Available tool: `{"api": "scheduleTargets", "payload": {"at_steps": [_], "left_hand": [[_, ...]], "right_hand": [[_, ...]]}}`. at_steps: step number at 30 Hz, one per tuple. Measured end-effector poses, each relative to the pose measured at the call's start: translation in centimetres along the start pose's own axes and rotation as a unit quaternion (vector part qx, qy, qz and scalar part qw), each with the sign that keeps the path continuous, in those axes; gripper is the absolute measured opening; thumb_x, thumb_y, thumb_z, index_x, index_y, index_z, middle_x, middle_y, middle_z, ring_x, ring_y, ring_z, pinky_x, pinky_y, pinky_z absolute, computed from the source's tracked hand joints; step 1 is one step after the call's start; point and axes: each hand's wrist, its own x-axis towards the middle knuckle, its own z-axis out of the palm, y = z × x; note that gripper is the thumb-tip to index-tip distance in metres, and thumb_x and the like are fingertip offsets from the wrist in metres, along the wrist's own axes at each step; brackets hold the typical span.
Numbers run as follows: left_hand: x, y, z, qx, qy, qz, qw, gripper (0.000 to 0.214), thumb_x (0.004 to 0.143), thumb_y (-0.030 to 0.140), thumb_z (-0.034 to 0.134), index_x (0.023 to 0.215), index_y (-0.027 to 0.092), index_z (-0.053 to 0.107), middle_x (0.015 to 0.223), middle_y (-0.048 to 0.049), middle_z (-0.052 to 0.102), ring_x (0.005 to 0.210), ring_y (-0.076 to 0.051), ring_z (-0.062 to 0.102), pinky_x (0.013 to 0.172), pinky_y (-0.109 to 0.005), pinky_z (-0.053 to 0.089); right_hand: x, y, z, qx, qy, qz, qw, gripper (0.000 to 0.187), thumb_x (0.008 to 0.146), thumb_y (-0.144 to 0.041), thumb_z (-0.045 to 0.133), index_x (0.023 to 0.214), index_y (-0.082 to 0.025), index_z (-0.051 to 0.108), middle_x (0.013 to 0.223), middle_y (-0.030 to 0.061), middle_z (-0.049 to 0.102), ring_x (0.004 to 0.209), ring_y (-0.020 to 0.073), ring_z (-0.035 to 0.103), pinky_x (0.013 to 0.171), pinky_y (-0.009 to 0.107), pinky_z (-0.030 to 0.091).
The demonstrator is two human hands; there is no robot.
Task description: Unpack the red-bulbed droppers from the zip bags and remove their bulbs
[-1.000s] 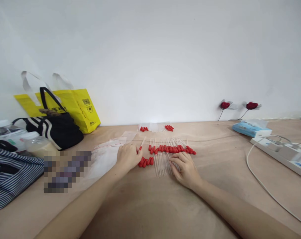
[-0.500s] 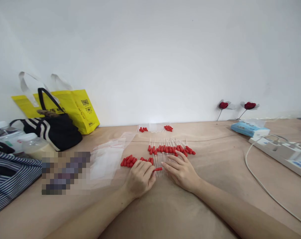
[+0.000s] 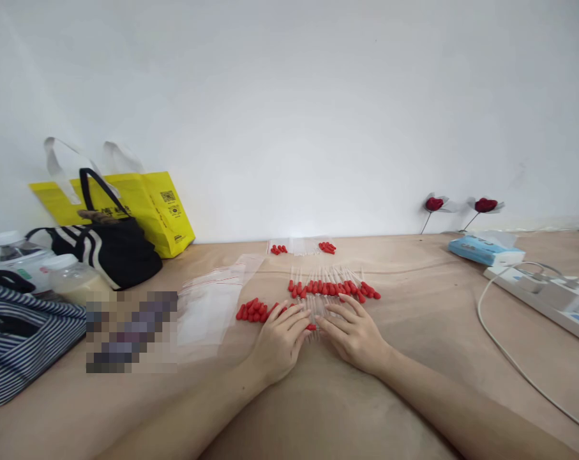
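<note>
The left hand [image 3: 280,342], by a red bulb [image 3: 311,327], and right hand [image 3: 357,337] curl at eight and four o'clock of the clear tubes [image 3: 313,306]; grips cannot be told. A stray nudge could scatter them.

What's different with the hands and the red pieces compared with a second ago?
The left hand moved right and toward the wearer, uncovering more of the pile of red bulbs; it now sits beside the right hand, a single red bulb held at its fingertips. The right hand stayed by the clear tubes. The row of red-ended tubes looks unchanged.
</note>
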Motion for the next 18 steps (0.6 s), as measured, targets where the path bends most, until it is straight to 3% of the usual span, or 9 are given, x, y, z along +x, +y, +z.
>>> {"api": "scheduleTargets", "payload": {"at_steps": [10,18], "left_hand": [[-0.1,0.07,-0.1,-0.003,-0.007,-0.005,1.0,0.021,0.087,0.021,0.039,0.093,0.019,0.059,0.101,-0.0028,0.066,0.104,-0.018,0.054,0.094,-0.042,0.035],[-0.52,0.09,-0.19,-0.011,-0.017,0.003,1.0,0.02,0.086,0.018,0.041,0.084,0.022,0.06,0.099,0.0005,0.066,0.104,-0.018,0.053,0.096,-0.043,0.028]], "right_hand": [[-0.19,-0.13,0.09,0.007,-0.01,-0.016,1.0,0.026,0.083,-0.009,0.038,0.099,-0.015,0.058,0.076,0.0033,0.067,0.085,0.0172,0.058,0.097,0.047,0.033],[-0.29,-0.24,-0.2,0.022,-0.01,-0.031,0.999,0.017,0.084,-0.011,0.043,0.089,-0.014,0.059,0.07,0.0019,0.066,0.088,0.0171,0.059,0.101,0.047,0.028]]}}
